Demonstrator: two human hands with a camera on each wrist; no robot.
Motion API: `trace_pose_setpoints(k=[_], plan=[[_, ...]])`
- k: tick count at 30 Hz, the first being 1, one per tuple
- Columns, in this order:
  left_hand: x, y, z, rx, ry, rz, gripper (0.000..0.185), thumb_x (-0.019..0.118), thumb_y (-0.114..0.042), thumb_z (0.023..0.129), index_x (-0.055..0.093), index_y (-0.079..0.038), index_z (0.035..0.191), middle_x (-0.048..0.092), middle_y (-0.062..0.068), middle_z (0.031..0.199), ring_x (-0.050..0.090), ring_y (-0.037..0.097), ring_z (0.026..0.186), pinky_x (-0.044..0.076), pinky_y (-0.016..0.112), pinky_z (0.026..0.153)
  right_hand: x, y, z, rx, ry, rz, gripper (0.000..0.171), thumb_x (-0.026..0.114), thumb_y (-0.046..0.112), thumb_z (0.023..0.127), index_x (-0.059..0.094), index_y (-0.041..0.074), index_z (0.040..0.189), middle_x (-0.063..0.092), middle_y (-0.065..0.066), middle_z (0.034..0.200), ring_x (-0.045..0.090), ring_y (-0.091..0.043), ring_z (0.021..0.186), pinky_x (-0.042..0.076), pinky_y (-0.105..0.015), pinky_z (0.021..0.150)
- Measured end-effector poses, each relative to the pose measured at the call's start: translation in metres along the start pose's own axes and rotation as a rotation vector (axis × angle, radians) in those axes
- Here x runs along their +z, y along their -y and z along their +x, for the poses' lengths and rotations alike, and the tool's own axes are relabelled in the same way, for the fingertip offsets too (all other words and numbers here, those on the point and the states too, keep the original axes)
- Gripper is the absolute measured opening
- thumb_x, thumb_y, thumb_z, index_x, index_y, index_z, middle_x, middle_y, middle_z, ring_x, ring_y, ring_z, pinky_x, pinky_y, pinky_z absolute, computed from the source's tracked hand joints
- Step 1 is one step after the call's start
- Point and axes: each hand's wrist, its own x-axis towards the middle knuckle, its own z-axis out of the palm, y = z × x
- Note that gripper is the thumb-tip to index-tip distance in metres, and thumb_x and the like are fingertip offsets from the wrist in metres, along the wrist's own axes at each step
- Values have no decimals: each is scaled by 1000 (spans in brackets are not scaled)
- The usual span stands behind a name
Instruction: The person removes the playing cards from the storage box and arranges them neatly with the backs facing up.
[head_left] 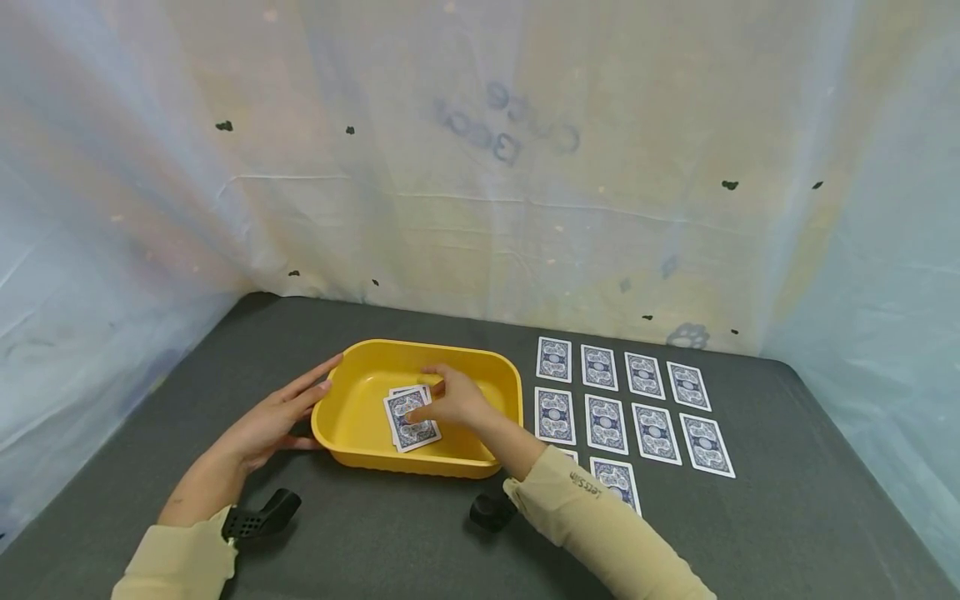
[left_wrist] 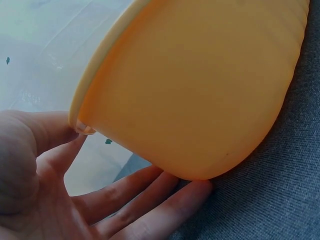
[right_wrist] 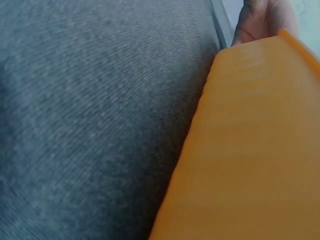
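A yellow plastic tub (head_left: 420, 346) stands on the dark grey table. Inside it lies a small stack of blue-backed playing cards (head_left: 408, 421), face down. My right hand (head_left: 450, 400) reaches over the tub's near wall, its curled fingers and thumb pinching the top card of the stack. My left hand (head_left: 288, 408) rests against the tub's left outer wall with straight fingers. In the left wrist view, my left hand's (left_wrist: 100, 210) thumb touches the rim and its fingers lie under the tub's (left_wrist: 200, 90) base. The right wrist view shows only the tub's wall (right_wrist: 250, 150) and cloth.
Several face-down cards (head_left: 630, 404) lie in rows on the table to the right of the tub. The table (head_left: 375, 533) is covered in grey cloth. Pale plastic sheeting (head_left: 480, 167) hangs behind and beside the table.
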Motion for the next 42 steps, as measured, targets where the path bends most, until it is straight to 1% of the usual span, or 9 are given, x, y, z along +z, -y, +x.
trace_pose_setpoints(k=[5, 9, 11, 13, 16, 19, 24, 32, 42], plan=[[1, 0, 1, -9, -9, 0, 67, 42, -52, 99, 11, -33, 155, 7, 16, 161, 21, 46, 141, 54, 48, 85, 2, 0, -1, 9, 5, -72, 80, 88, 18, 68, 50, 16, 139, 58, -15, 123, 54, -26, 105, 47, -37, 91], [1, 0, 1, -12, -11, -3, 66, 42, -51, 99, 10, -34, 155, 6, 15, 161, 20, 45, 141, 54, 49, 86, 4, 1, -1, 36, 20, -136, 86, 91, 22, 65, 50, 21, 140, 54, -14, 130, 45, -29, 125, 40, -42, 102], [1, -1, 1, -14, -12, -1, 66, 42, -51, 99, 10, -34, 155, 6, 15, 161, 20, 45, 141, 54, 49, 86, 4, -1, -1, 43, 28, -169, 87, 91, 23, 63, 50, 22, 140, 51, -13, 133, 43, -29, 125, 39, -42, 103], [2, -1, 1, -18, -14, 1, 66, 42, -52, 99, 11, -35, 154, 6, 15, 161, 20, 45, 141, 54, 49, 86, 4, -1, -1, 38, 36, -208, 87, 92, 24, 62, 51, 22, 139, 48, -13, 132, 44, -27, 120, 41, -39, 101], [2, 0, 1, -18, -12, 1, 66, 42, -52, 99, 10, -35, 154, 5, 15, 161, 20, 45, 141, 54, 48, 86, 5, -3, -1, 19, 37, -264, 87, 93, 24, 60, 52, 18, 137, 43, -11, 122, 45, -22, 100, 43, -32, 88], [1, 0, 0, -13, -6, -2, 67, 42, -52, 99, 10, -35, 154, 6, 15, 161, 21, 45, 141, 54, 48, 86, 5, -3, -3, 10, 29, -289, 88, 94, 23, 59, 53, 16, 136, 42, -9, 112, 44, -20, 93, 42, -29, 81], [1, -1, 0, -10, -1, -1, 66, 41, -52, 99, 10, -34, 155, 5, 15, 161, 21, 46, 141, 54, 47, 86, 5, -2, -5, 3, 14, -270, 86, 93, 21, 59, 52, 17, 135, 44, -7, 107, 46, -20, 89, 43, -30, 79], [1, 0, 1, -21, -2, 6, 67, 41, -52, 99, 9, -34, 155, 5, 15, 161, 20, 45, 142, 53, 48, 87, 3, -2, -8, -67, -17, -189, 84, 90, 10, 62, 46, 12, 133, 61, -9, 99, 51, -20, 85, 44, -32, 79], [0, 0, 0, -11, 1, 9, 67, 41, -51, 99, 9, -33, 155, 4, 15, 161, 19, 46, 142, 53, 48, 86, -1, -1, -14, -104, -85, -183, 66, 81, 4, 74, 49, 13, 131, 54, -3, 73, 47, -15, 64, 36, -22, 57]])
